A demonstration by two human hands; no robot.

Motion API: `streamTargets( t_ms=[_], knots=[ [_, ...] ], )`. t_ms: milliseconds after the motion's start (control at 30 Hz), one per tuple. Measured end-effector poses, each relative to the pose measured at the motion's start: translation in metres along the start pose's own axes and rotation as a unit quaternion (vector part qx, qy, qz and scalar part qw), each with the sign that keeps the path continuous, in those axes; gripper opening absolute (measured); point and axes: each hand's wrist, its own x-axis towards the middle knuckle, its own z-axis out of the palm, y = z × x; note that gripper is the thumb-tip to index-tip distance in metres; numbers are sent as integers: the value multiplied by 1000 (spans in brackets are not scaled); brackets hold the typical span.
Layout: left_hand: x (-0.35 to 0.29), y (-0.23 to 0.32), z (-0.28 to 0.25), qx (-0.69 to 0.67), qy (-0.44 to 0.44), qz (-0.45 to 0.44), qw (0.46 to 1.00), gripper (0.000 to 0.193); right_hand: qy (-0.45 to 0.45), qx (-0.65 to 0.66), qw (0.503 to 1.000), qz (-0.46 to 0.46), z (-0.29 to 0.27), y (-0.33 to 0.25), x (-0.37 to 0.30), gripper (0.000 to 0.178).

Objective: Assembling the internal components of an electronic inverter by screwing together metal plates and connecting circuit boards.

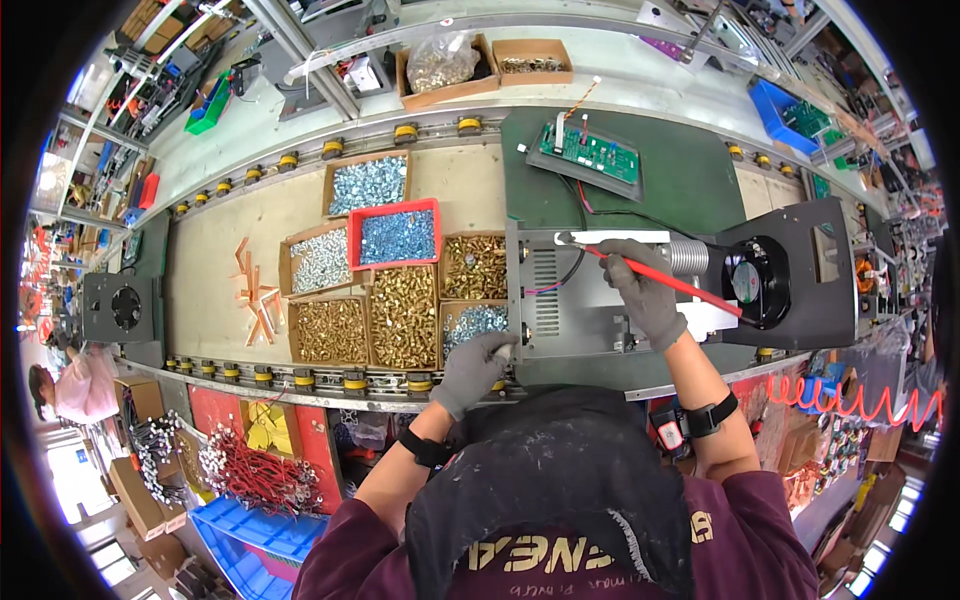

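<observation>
My right hand (645, 295), in a grey glove, closes around a red sleeved cable (700, 293) above a dark metal housing (600, 335). The cable slants down to a black round fan (755, 283) at the housing's right end, and its dark tip lies by a white strip. Under my fingers are white parts and a silver ribbed pipe (689, 257). My left hand (474, 372), also gloved, is closed at the housing's near left corner. A small pale bit shows at its fingertips; what it grips cannot be made out.
Left of the housing stand cardboard trays of brass fittings (403, 318), silver screws (322, 262) and a red bin (437, 215) of bluish screws. A green circuit board (600, 155) lies behind the housing. Orange strips (258, 290) lie farther left. Rollers (355, 380) line the bench edge.
</observation>
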Motion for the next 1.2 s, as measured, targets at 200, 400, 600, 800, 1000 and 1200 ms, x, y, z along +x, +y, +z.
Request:
streamTargets(
  t_ms=[200, 400, 600, 800, 1000, 1200],
  knots=[
    [21, -12, 14, 33, 23, 45, 998, 25, 98, 176, 973, 108, -30, -30, -23, 20],
    [51, -35, 40, -3, 114, -85, 990, 38, 147, 223, 962, 59, -158, -76, -154, 28],
    [56, -4, 32, 189, 68, -131, 971, 32, 325, 121, 914, 210, -305, -108, -354, 33],
    [117, -31, 6, 369, 161, -77, 912, 48, 495, -373, 737, 271, -487, 19, -488, 24],
    [54, 180, 164, 502, 207, -110, 833, 50, 586, -458, 639, 196, -634, 154, -494, 24],
    [37, 232, 239, 489, 173, -89, 850, 47, 671, -440, 581, 139, -685, 220, -484, 18]
  ],
)
